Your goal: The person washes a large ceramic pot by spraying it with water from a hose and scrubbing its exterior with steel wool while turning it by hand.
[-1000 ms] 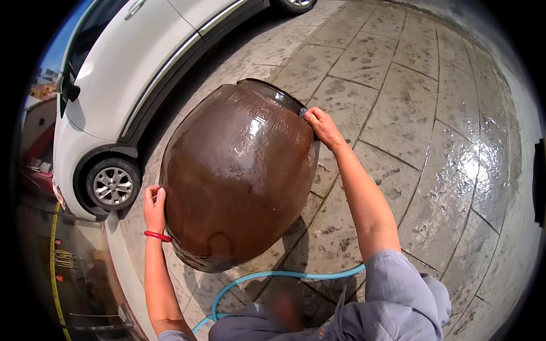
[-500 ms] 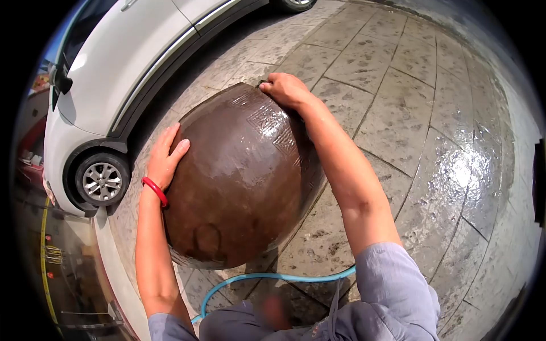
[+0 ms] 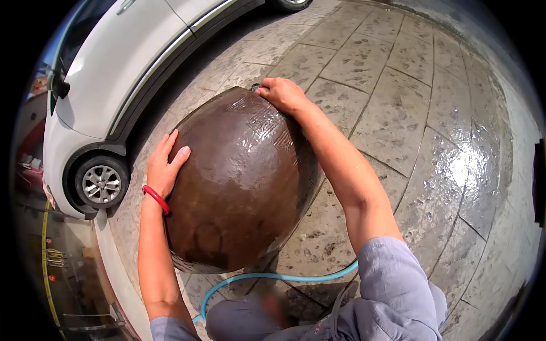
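Note:
A large brown glazed jar, wet and shiny, lies tilted before me, with a stamped square pattern near its far end. My left hand rests on the jar's left side, fingers stretched out along the surface; a red bangle circles that wrist. At the far end, my right hand has its fingers curled over the jar's edge. A small dark bit shows beside those fingertips, too small to make out. The jar's mouth and underside are hidden.
A white car stands at the left, its wheel close by. A light-blue hose curves over the wet stone paving between me and the jar. A low kerb runs along the lower left.
The jar has shifted very slightly, and my right hand with its far end has come a little lower and left in view. My left hand stays on the jar's side.

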Available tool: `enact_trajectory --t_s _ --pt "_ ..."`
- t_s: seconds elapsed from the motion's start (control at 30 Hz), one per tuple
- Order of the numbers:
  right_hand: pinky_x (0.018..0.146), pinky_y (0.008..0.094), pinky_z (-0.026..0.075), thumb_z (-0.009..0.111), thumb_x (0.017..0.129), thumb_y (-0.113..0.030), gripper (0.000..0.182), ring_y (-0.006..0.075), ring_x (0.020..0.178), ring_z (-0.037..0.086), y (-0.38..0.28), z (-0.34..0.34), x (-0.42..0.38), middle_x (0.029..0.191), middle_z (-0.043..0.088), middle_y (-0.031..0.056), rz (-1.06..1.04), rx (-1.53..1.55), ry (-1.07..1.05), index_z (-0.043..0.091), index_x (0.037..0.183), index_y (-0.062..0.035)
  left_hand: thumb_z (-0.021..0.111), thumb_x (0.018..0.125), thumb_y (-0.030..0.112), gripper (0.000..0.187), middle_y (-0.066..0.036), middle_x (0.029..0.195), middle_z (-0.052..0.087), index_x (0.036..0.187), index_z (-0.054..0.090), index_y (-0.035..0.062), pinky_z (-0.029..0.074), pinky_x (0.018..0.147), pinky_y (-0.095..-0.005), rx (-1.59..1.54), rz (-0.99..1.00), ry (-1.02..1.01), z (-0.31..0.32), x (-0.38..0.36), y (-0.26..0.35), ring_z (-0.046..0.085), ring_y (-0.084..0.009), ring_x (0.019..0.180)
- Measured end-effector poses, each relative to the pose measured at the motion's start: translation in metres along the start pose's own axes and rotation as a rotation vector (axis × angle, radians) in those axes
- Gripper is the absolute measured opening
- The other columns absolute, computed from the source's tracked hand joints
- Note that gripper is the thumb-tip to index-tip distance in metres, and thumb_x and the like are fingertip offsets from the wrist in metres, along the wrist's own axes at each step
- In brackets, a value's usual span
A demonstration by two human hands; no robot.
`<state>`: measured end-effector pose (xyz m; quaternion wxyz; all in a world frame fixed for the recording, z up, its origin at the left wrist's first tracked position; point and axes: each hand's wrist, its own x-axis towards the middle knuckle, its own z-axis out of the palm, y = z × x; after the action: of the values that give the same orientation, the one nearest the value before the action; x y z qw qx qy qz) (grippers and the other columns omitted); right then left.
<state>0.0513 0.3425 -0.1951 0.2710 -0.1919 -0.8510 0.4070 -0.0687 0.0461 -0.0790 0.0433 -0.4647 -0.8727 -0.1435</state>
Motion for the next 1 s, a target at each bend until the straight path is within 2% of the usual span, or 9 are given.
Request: enact_trajectory --t_s 0.07,0.17,0.3,0.47,0.6,0.7,0.83,0.9,1.0 --pt "0.080 0.0410 0.046 0.059 0.087 -0.034 0.030 0.0328 0.099 0.058 0.023 -0.002 -0.049 0.100 0.064 0.0155 -0.012 0.197 0.094 0.064 0.099 -0.0072 0.058 0.084 0.049 0.064 -0.023 0.140 0.040 0.134 0.049 0.0101 0.028 0.107 -0.0377 -0.023 -0.022 -0.002 0.004 0.002 -0.009 0.038 -0.0336 0.131" --pt "0.097 0.0397 0.041 0.068 0.081 -0.020 0.027 0.0300 0.110 0.053 0.075 0.030 -0.135 0.114 0.058 0.0131 -0.030 0.361 0.366 0.064 0.105 -0.0084 0.058 0.084 0.049 0.063 -0.023 0.140 0.040 0.133 0.049 0.0099 0.029 0.107 -0.0376 0.015 -0.008 0.004 0.001 0.001 -0.009 0.038 -0.0339 0.131" --pt "0.095 0.0406 0.041 0.066 0.083 -0.026 0.025 0.0294 0.117 0.046 0.039 0.009 -0.072 0.126 0.049 0.0115 -0.068 0.230 0.206 0.067 0.102 -0.0109 0.063 0.082 0.043 0.062 -0.022 0.140 0.040 0.133 0.050 0.0097 0.029 0.107 -0.0373 -0.008 0.052 -0.009 -0.001 -0.003 -0.010 0.038 -0.0336 0.131" --pt "0.098 0.0437 0.036 0.054 0.088 -0.039 0.032 0.0280 0.117 0.044 -0.017 0.007 0.017 0.121 0.053 0.0085 0.054 -0.168 -0.009 0.069 0.102 -0.0138 0.065 0.081 0.041 0.061 -0.021 0.140 0.040 0.132 0.051 0.0106 0.029 0.107 -0.0376 -0.010 0.024 0.013 -0.001 -0.009 -0.001 0.039 -0.0329 0.130" --pt "0.099 0.0430 0.035 0.060 0.087 -0.026 0.022 0.0280 0.119 0.044 0.047 0.017 -0.085 0.124 0.052 0.0079 -0.274 0.145 0.317 0.068 0.101 -0.0113 0.063 0.081 0.041 0.061 -0.020 0.141 0.040 0.133 0.050 0.0112 0.029 0.107 -0.0377 -0.048 0.007 0.025 -0.004 -0.010 -0.012 0.039 -0.0332 0.130" --pt "0.099 0.0398 0.036 0.062 0.086 -0.022 0.021 0.0287 0.120 0.045 0.062 0.022 -0.136 0.126 0.052 0.0070 -0.216 0.186 0.363 0.068 0.101 -0.0095 0.063 0.081 0.041 0.061 -0.019 0.141 0.041 0.133 0.050 0.0110 0.030 0.107 -0.0380 -0.036 0.028 0.003 -0.004 -0.017 -0.010 0.039 -0.0331 0.130" --pt "0.101 0.0395 0.037 0.056 0.087 -0.023 0.024 0.0294 0.117 0.048 0.006 -0.001 -0.045 0.124 0.055 0.0114 -0.158 0.179 0.088 0.067 0.104 -0.0097 0.063 0.080 0.041 0.061 -0.019 0.141 0.041 0.132 0.051 0.0103 0.030 0.107 -0.0377 -0.039 0.067 0.008 -0.008 -0.025 -0.009 0.040 -0.0318 0.130" --pt "0.102 0.0449 0.035 0.053 0.087 -0.023 0.024 0.0307 0.110 0.054 -0.013 0.014 0.022 0.112 0.061 0.0135 0.055 -0.010 -0.145 0.067 0.100 -0.0091 0.064 0.080 0.041 0.061 -0.019 0.140 0.042 0.132 0.051 0.0099 0.030 0.107 -0.0375 -0.071 0.076 0.017 -0.008 -0.027 -0.008 0.040 -0.0314 0.130" --pt "0.105 0.0500 0.030 0.050 0.086 -0.023 0.023 0.0326 0.107 0.057 -0.023 0.018 0.033 0.104 0.065 0.0138 -0.034 -0.030 -0.111 0.065 0.095 -0.0079 0.064 0.080 0.039 0.060 -0.019 0.140 0.042 0.131 0.052 0.0092 0.029 0.107 -0.0368 -0.079 0.034 0.037 -0.007 -0.022 -0.010 0.040 -0.0302 0.130"
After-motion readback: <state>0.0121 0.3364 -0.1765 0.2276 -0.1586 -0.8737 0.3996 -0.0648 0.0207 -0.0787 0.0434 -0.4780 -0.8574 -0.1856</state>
